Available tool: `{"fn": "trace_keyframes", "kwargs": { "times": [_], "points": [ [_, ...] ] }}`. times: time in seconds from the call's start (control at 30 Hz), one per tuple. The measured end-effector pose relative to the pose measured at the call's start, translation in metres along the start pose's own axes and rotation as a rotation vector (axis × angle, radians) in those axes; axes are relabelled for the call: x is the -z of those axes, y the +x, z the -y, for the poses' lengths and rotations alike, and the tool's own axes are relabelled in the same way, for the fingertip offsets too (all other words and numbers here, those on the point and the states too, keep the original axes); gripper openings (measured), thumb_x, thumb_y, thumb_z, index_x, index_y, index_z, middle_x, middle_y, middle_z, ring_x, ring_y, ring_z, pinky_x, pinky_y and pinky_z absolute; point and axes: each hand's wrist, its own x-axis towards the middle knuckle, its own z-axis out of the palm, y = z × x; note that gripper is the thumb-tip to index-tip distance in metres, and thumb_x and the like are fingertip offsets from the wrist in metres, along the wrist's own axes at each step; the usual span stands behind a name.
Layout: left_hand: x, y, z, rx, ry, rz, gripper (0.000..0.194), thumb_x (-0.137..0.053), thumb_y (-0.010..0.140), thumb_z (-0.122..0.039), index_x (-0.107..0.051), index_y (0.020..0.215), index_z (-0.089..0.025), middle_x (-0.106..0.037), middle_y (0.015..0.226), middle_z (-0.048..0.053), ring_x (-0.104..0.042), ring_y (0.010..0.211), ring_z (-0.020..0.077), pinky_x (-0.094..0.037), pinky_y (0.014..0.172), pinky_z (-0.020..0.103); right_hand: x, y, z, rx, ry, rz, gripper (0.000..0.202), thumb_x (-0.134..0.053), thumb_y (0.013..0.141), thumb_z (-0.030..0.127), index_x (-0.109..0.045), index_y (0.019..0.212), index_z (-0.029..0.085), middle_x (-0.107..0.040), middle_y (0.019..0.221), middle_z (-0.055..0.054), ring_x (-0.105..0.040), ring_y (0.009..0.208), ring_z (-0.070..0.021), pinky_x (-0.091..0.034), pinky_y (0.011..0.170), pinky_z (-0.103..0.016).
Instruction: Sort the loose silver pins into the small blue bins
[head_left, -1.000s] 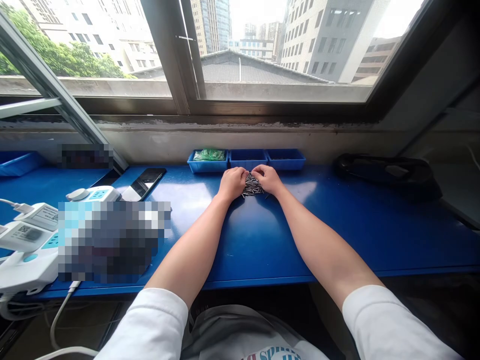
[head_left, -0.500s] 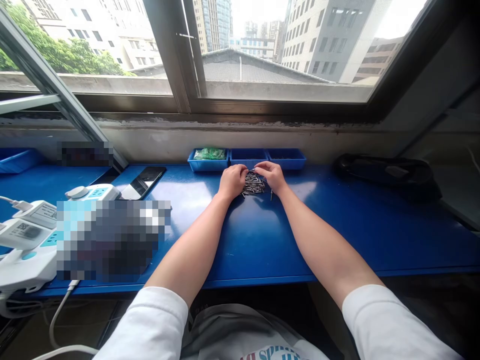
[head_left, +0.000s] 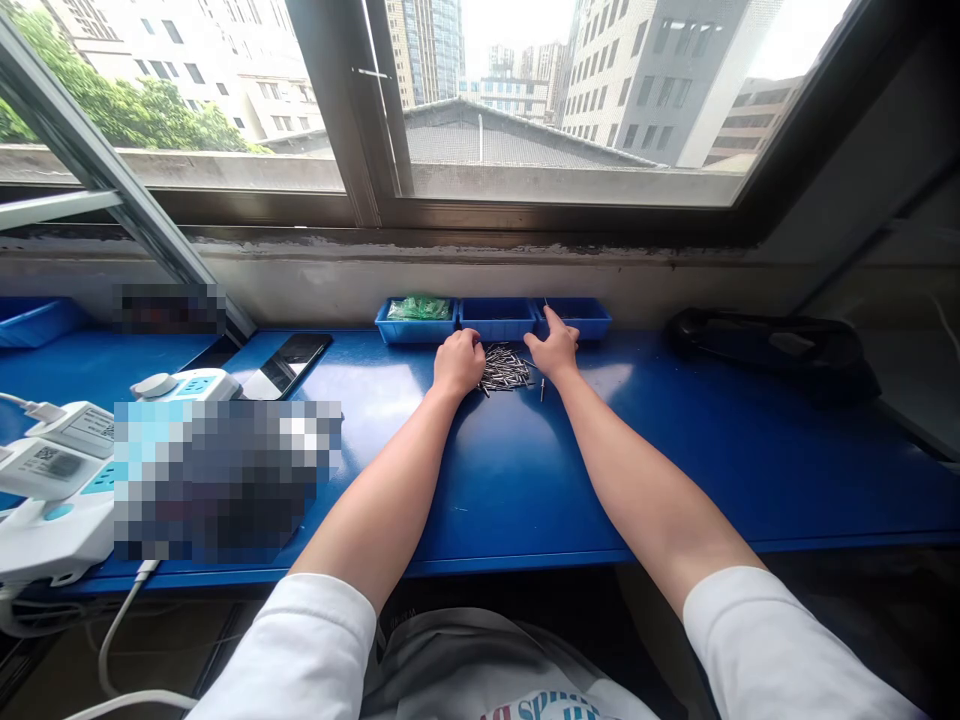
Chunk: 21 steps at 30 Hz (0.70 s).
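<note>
A pile of thin, shiny metal pins [head_left: 506, 369] lies on the blue tabletop between my hands. My left hand [head_left: 458, 362] rests at the pile's left edge with its fingers curled in; what they hold, if anything, is hidden. To the right of the pile, my right hand [head_left: 553, 348] reaches to the front of the right blue bin [head_left: 592, 327], its fingers spread and the index finger pointing over the rim. A small thin light sliver [head_left: 547, 302] shows by that fingertip, too small to make out. One loose pin [head_left: 542, 390] lies apart, below the right hand.
Left of that bin stand a middle blue bin [head_left: 496, 330] and one with green plastic packets [head_left: 418, 308]. A phone [head_left: 289, 365], a power strip [head_left: 52, 530] with plugs and a blurred-out patch take up the left side. A black bag [head_left: 780, 350] lies at the right.
My right hand has moved up and away from the left hand to the right bin, and its fingers have spread. My left hand has shifted slightly left, fingers more curled.
</note>
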Motion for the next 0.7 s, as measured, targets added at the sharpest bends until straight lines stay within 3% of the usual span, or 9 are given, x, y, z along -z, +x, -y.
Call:
{"fn": "trace_keyframes", "kwargs": {
  "times": [0.2, 0.3, 0.4, 0.5, 0.6, 0.7],
  "points": [
    [-0.001, -0.001, 0.0, 0.015, 0.011, 0.053, 0.028, -0.041, 0.086, -0.028, -0.06, 0.105, -0.02, -0.063, 0.107, 0.009, -0.058, 0.102, 0.0237, -0.046, 0.091, 0.036, -0.005, 0.002, -0.003, 0.015, -0.047, 0.064, 0.074, -0.054, 0.075, 0.038, -0.027, 0.144, 0.026, -0.025, 0.152, -0.005, -0.034, 0.122, -0.032, -0.035, 0.096, -0.045],
    [0.001, -0.002, -0.001, 0.019, 0.002, 0.079, 0.028, -0.043, 0.086, -0.034, -0.06, 0.104, -0.021, -0.063, 0.108, 0.008, -0.058, 0.102, 0.0244, -0.047, 0.088, 0.036, -0.007, 0.003, -0.003, 0.077, -0.061, -0.007, 0.067, -0.052, 0.076, 0.035, -0.035, 0.139, 0.02, -0.033, 0.146, -0.011, -0.036, 0.123, -0.0307, -0.035, 0.096, -0.043],
    [0.005, -0.006, -0.006, -0.04, -0.01, 0.086, 0.033, -0.045, 0.085, -0.042, -0.06, 0.105, -0.021, -0.062, 0.107, 0.008, -0.058, 0.101, 0.0241, -0.047, 0.088, 0.035, -0.005, 0.002, -0.001, 0.111, -0.011, -0.128, 0.046, -0.047, 0.08, 0.03, -0.05, 0.123, 0.013, -0.051, 0.127, -0.014, -0.046, 0.113, -0.0244, -0.038, 0.093, -0.034],
    [0.009, -0.009, -0.012, -0.218, -0.031, 0.109, 0.037, -0.05, 0.082, -0.044, -0.06, 0.107, -0.02, -0.061, 0.109, 0.008, -0.056, 0.103, 0.0234, -0.045, 0.091, 0.034, -0.003, 0.001, 0.003, 0.035, 0.03, -0.147, 0.03, -0.041, 0.082, 0.031, -0.058, 0.102, 0.015, -0.062, 0.103, -0.012, -0.055, 0.093, -0.0211, -0.042, 0.082, -0.03],
    [0.012, -0.01, -0.017, -0.312, -0.018, 0.123, 0.031, -0.052, 0.081, -0.04, -0.063, 0.103, -0.021, -0.061, 0.107, 0.007, -0.055, 0.103, 0.0229, -0.044, 0.092, 0.034, -0.001, 0.001, 0.004, -0.085, 0.025, -0.084, 0.03, -0.038, 0.084, 0.036, -0.061, 0.078, 0.019, -0.066, 0.079, -0.009, -0.057, 0.077, -0.0217, -0.041, 0.072, -0.029],
    [0.017, -0.011, -0.024, -0.348, 0.031, 0.135, 0.025, -0.051, 0.082, -0.038, -0.067, 0.091, -0.021, -0.063, 0.099, 0.007, -0.056, 0.098, 0.023, -0.043, 0.089, 0.036, -0.001, 0.002, 0.003, -0.126, 0.039, -0.08, 0.037, -0.037, 0.085, 0.04, -0.057, 0.06, 0.021, -0.065, 0.066, -0.008, -0.056, 0.069, -0.0218, -0.039, 0.067, -0.029]
  ]
}}
